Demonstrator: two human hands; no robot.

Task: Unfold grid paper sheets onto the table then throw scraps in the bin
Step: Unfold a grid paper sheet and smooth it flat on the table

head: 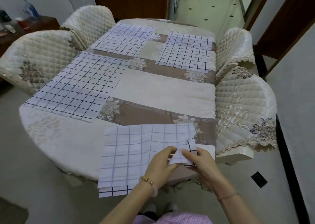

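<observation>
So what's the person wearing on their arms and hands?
Both forearms are bare, with no sleeves and no gloves. The left hand has a pink bead bracelet with a gold charm at the wrist. The right hand has a thin gold chain bracelet.

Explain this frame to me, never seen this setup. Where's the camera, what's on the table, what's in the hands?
There is no robot here: a person works with two bare hands, and the single picture comes from a wide-angle camera worn on their head, looking forward and down. That is why the arms enter from the bottom edge.

The table wears a patterned cloth, with covered chairs on both sides. Three grid paper sheets lie unfolded and flat on it: one near left, one far left, one far right. A fourth sheet lies at the near edge, overhanging it, with fold creases showing.

The left hand and right hand meet over that sheet, fingers pinching a small folded grid paper piece. Whether it is a scrap or another sheet is unclear. No bin is in view.
</observation>
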